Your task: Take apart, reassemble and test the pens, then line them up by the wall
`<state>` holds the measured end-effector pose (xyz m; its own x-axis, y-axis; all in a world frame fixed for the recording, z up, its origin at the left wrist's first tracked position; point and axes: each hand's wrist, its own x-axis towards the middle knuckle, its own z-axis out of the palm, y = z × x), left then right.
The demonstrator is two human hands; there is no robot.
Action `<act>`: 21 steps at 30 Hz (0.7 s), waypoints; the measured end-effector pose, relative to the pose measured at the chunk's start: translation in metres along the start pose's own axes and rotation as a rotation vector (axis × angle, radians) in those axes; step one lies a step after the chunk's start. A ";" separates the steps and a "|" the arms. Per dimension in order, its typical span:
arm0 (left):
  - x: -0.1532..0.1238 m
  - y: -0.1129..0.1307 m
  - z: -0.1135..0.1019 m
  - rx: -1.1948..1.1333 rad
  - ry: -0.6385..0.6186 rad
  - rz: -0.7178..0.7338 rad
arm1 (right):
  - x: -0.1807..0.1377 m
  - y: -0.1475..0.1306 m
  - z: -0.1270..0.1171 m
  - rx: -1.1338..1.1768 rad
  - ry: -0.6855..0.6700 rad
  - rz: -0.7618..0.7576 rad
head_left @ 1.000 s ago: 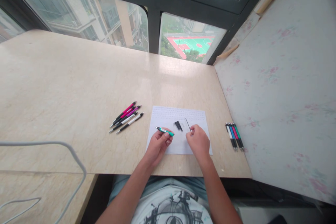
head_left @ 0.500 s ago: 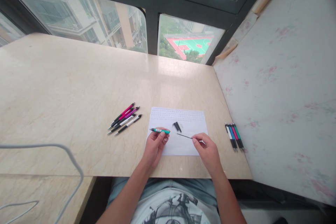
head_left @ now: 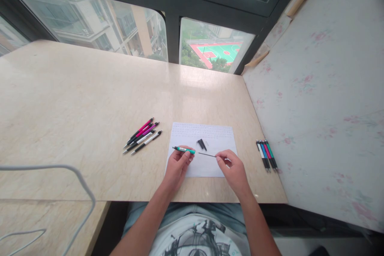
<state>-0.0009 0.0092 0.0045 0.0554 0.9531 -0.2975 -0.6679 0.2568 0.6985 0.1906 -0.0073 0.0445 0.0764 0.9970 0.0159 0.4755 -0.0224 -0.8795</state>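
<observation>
My left hand (head_left: 179, 164) is closed around a green pen barrel (head_left: 185, 150) with a black clicker end pointing left. Between thumb and fingers, my right hand (head_left: 232, 165) pinches a thin dark pen refill (head_left: 207, 155). The refill's free tip points left, a short gap away from the barrel's open right end. Both hands are over a sheet of paper (head_left: 210, 170) with lines of writing along its top. Small black pen parts (head_left: 201, 144) lie on the paper beyond the hands, beside a tiny clear piece too small to name.
Several pens (head_left: 143, 136) in pink, purple, white and black lie loosely at the left. More pens (head_left: 267, 156) lie side by side near the wall (head_left: 318, 128) at the right. A grey cable (head_left: 85, 186) loops over the near left part of the counter (head_left: 90, 100).
My right hand has moved left with the refill, bringing its tip nearer the green barrel. My left hand has barely shifted.
</observation>
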 end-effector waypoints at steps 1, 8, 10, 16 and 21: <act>-0.001 0.000 0.001 0.026 -0.005 -0.004 | 0.000 -0.003 0.001 -0.005 -0.012 -0.011; -0.002 0.001 0.001 0.080 -0.016 -0.016 | 0.000 -0.012 0.012 0.009 -0.046 -0.030; -0.002 0.000 0.000 0.087 -0.029 -0.024 | 0.000 -0.012 0.013 0.022 -0.035 -0.006; -0.003 0.000 0.000 0.121 -0.105 -0.057 | -0.003 -0.012 0.016 0.105 -0.044 0.078; -0.002 0.000 0.000 0.069 -0.088 -0.064 | -0.003 -0.014 0.021 0.107 -0.064 0.078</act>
<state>-0.0009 0.0072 0.0056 0.1629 0.9440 -0.2870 -0.6087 0.3251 0.7237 0.1658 -0.0084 0.0468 0.0520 0.9953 -0.0816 0.3741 -0.0952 -0.9225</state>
